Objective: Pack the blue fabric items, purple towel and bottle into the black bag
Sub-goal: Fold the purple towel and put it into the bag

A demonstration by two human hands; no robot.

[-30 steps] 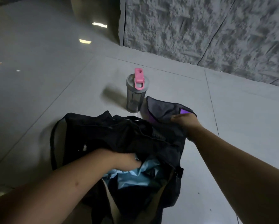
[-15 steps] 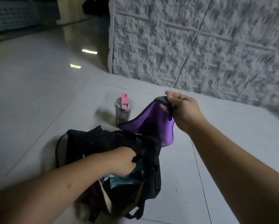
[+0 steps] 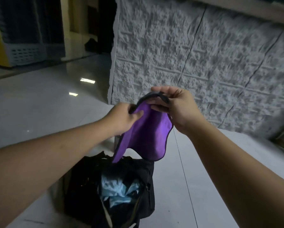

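Towel (image 3: 146,137) hangs mid-frame above the open bag (image 3: 147,181). Left hand (image 3: 123,117) and right hand (image 3: 175,106) both pinch its dark top hem. Looks soft, light, floppy: hold by the hem, lower it in. Blue fabric (image 3: 116,190) already inside.

Dim, soft, edge-warped; floor (image 3: 39,102) glare

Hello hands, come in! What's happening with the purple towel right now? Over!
Left hand and right hand both pinching purple towel, hanging above open black bag. Blue fabric already inside. Nothing blocking.
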